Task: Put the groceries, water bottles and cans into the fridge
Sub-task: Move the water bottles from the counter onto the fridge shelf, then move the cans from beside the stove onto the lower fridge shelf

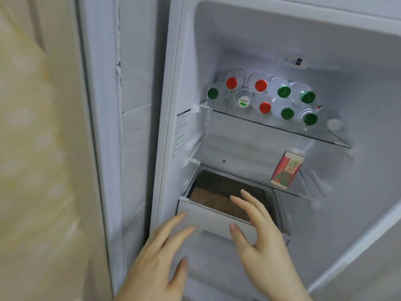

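Two empty grips, spread wide: left hand (158, 255) just below drawer (208, 216) front, right hand (258, 231) nearer, fingers over its rim. Drawer long axis crosswise, half out beneath carton (286, 169) shelf.

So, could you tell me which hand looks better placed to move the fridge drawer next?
Probably the right hand: its fingers reach over the drawer's front edge and its thumb lies on the front panel. The left hand is open, lower, by the left corner.

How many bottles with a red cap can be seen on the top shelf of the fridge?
3. Two red caps sit in the back row; one is nearer the front. Others may hide behind the green-capped bottles.
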The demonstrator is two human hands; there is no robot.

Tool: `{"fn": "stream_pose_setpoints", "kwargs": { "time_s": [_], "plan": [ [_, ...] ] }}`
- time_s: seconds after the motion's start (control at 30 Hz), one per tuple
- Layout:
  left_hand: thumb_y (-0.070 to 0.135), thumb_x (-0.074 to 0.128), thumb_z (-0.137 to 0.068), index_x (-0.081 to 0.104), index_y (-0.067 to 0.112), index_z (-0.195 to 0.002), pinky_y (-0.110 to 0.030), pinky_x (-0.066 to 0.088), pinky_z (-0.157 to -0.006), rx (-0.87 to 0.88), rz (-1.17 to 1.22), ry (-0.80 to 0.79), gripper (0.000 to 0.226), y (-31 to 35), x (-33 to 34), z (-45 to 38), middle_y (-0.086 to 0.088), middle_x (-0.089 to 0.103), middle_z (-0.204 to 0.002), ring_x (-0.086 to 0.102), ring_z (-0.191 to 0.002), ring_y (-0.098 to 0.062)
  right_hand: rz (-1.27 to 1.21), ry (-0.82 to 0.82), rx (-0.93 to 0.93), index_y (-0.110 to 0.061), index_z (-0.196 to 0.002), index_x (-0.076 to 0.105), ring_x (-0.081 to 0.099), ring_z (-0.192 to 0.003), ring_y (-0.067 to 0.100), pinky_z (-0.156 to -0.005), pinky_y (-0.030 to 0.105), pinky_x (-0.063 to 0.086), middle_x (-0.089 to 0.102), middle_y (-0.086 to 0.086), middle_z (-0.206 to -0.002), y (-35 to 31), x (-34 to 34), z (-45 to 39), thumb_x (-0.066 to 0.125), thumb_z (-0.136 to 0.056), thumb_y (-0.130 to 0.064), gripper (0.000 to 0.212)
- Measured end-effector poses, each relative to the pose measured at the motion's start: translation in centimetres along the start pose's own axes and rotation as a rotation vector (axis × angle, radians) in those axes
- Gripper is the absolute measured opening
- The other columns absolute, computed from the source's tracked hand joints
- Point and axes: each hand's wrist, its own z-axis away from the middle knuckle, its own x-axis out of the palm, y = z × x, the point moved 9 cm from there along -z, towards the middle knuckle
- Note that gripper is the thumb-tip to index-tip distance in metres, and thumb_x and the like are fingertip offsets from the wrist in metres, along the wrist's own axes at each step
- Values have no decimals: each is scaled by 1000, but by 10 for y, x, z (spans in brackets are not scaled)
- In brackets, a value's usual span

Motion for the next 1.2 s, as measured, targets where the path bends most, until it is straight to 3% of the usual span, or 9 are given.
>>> {"fn": "stream_pose_setpoints", "kwargs": {
  "time_s": [0.07,0.2,0.3,0.53,0.67,0.83,0.9,1.07,1.2],
  "plan": [
    [41,52,-84,47,45,-139,-6,25,-107,-52,-77,18,55,-6,-12,31,24,31,-159,40,-135,3,-15,-94,-27,-53,-136,50,26,-142,-19,-106,-1,20,26,-44,-152,-10,14,6,68,-96,-19,55],
    [40,55,-83,57,34,-137,-11,27,-111,-168,-228,63,54,-4,-45,99,10,39,-158,44,-135,-8,-12,-395,-84,-61,-144,31,9,-146,-17,-117,17,22,-1,-50,-154,-29,56,36,61,-99,-37,59],
    [43,55,-83,54,35,-138,-17,27,-111,-265,-359,108,55,6,-67,154,8,37,-159,41,-139,-15,11,-630,-127,-64,-145,23,1,-146,-15,-115,15,13,-14,-51,-151,-41,83,69,56,-100,-47,58],
    [38,51,-87,51,35,-143,-38,35,-110,-591,-539,361,56,57,-125,303,10,29,-164,28,-150,-16,-103,-905,-379,-66,-141,26,7,-150,-9,-119,20,20,-6,-43,-158,-115,135,160,62,-97,-45,61],
    [42,49,-87,46,34,-148,-25,22,-116,-803,-688,417,62,86,-158,402,10,23,-166,19,-153,-12,-167,-1009,-612,-60,-146,30,12,-153,-2,-122,33,29,-5,-42,-159,-169,170,224,65,-95,-45,64],
    [50,49,-89,27,43,-155,-50,25,-119,-1091,-812,457,70,128,-186,521,14,-1,-170,6,-157,-23,-233,-1140,-867,-60,-143,32,10,-154,1,-118,15,13,-1,-36,-162,-243,205,319,69,-91,-49,65],
    [50,52,-92,20,47,-156,-51,17,-124,-1222,-795,524,72,150,-192,571,21,-16,-166,-13,-156,-16,-250,-1238,-966,-61,-141,30,12,-152,-3,-113,10,11,-2,-38,-160,-278,212,367,65,-89,-54,64],
    [44,59,-87,25,42,-156,-50,15,-123,-1442,-876,629,77,221,-194,673,17,-13,-168,-7,-157,-19,-346,-1465,-1174,-64,-140,28,20,-145,-9,-105,15,24,-1,-44,-154,-351,218,489,66,-94,-48,62],
    [47,52,-89,19,42,-158,-45,2,-125,-1635,-929,732,76,278,-179,734,19,-21,-166,-15,-155,-17,-365,-1604,-1360,-69,-137,26,12,-144,-13,-107,15,21,-5,-50,-152,-382,211,575,40,-75,-88,67]
  ]
}}
